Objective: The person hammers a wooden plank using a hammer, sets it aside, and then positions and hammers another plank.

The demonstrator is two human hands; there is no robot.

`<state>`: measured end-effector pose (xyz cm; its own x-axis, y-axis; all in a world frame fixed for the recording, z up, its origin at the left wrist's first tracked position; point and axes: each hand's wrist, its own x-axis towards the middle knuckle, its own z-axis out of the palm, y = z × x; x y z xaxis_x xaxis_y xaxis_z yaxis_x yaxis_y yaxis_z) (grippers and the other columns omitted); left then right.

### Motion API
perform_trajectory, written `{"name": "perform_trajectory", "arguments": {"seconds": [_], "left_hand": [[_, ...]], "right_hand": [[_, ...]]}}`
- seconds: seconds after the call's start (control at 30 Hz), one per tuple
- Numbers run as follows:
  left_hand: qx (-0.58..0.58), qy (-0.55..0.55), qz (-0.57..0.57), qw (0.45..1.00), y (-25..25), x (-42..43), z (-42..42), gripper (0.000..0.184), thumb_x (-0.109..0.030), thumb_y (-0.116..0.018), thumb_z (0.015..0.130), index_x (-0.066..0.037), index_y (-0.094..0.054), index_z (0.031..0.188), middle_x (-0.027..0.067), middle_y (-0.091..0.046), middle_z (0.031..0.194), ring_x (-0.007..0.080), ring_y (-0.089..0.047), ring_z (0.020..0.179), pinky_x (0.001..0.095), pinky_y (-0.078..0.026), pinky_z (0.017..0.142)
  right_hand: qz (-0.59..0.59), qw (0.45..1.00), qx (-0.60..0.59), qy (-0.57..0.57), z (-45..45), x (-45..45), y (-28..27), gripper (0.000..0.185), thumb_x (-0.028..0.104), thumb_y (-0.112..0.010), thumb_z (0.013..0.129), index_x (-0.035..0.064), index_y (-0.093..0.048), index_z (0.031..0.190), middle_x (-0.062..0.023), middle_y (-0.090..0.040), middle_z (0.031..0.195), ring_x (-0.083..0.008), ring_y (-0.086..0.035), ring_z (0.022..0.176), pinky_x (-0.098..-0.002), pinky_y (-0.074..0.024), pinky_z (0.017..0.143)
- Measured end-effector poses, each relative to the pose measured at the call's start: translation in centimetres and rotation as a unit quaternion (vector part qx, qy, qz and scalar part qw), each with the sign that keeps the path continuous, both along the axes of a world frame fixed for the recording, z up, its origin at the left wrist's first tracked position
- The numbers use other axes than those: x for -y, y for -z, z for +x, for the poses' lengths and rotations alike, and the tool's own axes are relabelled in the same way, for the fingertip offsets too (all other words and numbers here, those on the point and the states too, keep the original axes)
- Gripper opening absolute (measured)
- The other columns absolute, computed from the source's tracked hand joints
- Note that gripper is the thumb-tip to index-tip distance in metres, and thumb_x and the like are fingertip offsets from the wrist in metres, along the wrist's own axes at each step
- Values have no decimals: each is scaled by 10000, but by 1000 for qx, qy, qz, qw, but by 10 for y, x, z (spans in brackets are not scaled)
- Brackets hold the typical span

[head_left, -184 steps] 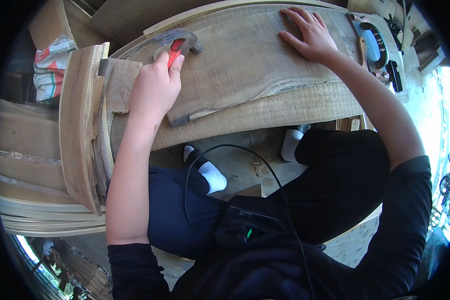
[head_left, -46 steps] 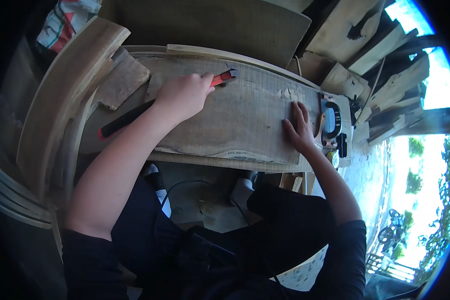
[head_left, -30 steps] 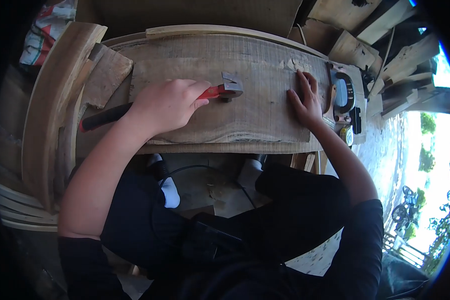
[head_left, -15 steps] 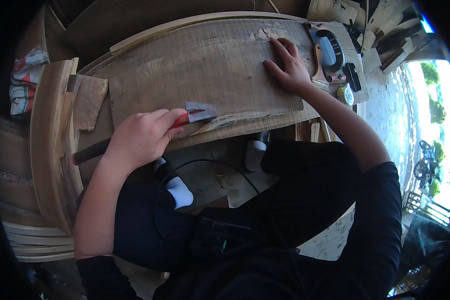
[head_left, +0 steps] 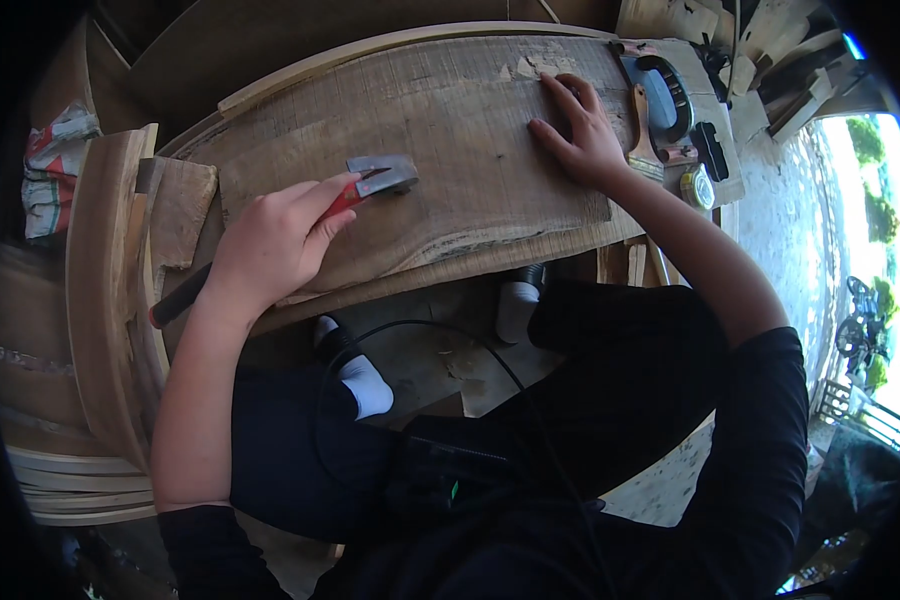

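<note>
My left hand [head_left: 275, 245] grips a claw hammer [head_left: 385, 176] close to its head, with the dark handle running back under my wrist. The hammer head is over the wide wooden board [head_left: 450, 150]; whether it touches the wood I cannot tell. Across the board's right part lies my right hand [head_left: 582, 140], thumb and fingers apart, holding nothing. Pale chipped patches mark the board just beyond those fingertips. A rough, uneven edge runs along its near side. Beside my right hand is a flat paintbrush [head_left: 643, 145] with a wooden handle.
A tool with a curved dark handle [head_left: 675, 98] and a tape measure [head_left: 697, 187] lie at the board's right end. Wooden pieces [head_left: 110, 280] stand on the left, near a red and white bag [head_left: 55, 165]. A black cable [head_left: 430, 322] loops over my lap.
My left hand has lifted the hammer away from the board's near edge, toward its middle and slightly left. My right hand has stayed almost where it was.
</note>
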<state>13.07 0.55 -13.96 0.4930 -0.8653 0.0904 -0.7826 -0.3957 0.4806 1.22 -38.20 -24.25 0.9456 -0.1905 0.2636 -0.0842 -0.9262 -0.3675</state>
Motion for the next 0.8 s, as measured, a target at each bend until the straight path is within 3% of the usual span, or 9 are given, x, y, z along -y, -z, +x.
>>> {"name": "perform_trajectory", "arguments": {"seconds": [0.03, 0.6, 0.67, 0.8], "left_hand": [[23, 5, 30, 999, 2, 1, 5, 312, -235, -668, 970, -104, -673, 1253, 135, -739, 1011, 348, -718, 855, 431, -583, 721], [-21, -110, -53, 992, 23, 29, 40, 339, -258, -657, 992, -44, -684, 1254, 230, -714, 911, 395, -700, 827, 424, -544, 722], [11, -119, -33, 992, 24, 35, 42, 400, -258, -660, 1005, 16, -651, 1295, 221, -725, 896, 314, -711, 787, 359, -534, 739], [-10, -124, -18, 992, 19, 45, 34, 395, -250, -660, 1002, 22, -652, 1288, 226, -731, 915, 330, -718, 804, 365, -540, 745]], "right_hand": [[-1, 1000, 0, -1, 1, 0, -1, 731, 546, -610, 944, 130, -455, 1526, -182, -431, 1480, -399, -421, 1385, -495, -337, 1176], [-10, 1000, 13, -6, 0, 4, 4, 725, 561, -608, 940, 152, -465, 1521, -166, -441, 1478, -392, -429, 1380, -497, -350, 1160], [-1, 1000, 14, -13, 1, 5, 5, 723, 558, -613, 940, 151, -468, 1519, -165, -442, 1477, -392, -431, 1378, -499, -352, 1158], [6, 1000, 15, -11, 1, 4, 5, 722, 552, -628, 935, 148, -477, 1514, -164, -444, 1474, -393, -439, 1373, -499, -357, 1154]]}}
